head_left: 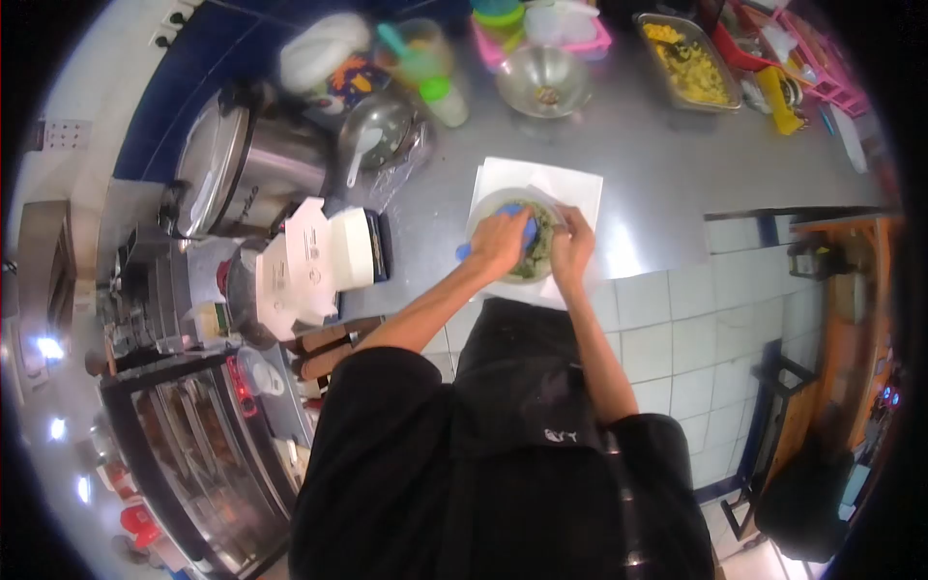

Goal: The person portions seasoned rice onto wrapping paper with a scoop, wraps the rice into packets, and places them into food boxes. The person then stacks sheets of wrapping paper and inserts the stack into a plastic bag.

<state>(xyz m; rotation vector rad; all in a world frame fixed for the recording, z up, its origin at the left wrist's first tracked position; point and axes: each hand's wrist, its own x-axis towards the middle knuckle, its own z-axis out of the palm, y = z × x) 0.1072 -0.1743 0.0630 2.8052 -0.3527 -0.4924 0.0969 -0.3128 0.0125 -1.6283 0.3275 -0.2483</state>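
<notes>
Grey metal counter (667, 174) fills the upper middle of the frame. At the centre, the left hand (499, 242) grips a blue tool (530, 232) in a bowl (485, 206) of green food (538, 257); the right hand (572, 244) holds the bowl's edge.

One camera gives the whole view, worn on the person's head and facing forward and steeply down. Nearest to it is the person's own torso in black clothing (512, 416), filling the bottom centre. The bare left hand (498, 242) and bare right hand (572, 246) lie farther off, near the middle. Beyond them a smooth grey metal countertop (638, 174) spans much of the upper part, with a dark blue tiled wall (227, 43) at upper left. The lens is very wide (straight edges bow, and the corners fall into black), taking in a black-framed, glass-fronted cabinet (208, 469) at lower left and pale square tiles (691, 333) at right
</notes>
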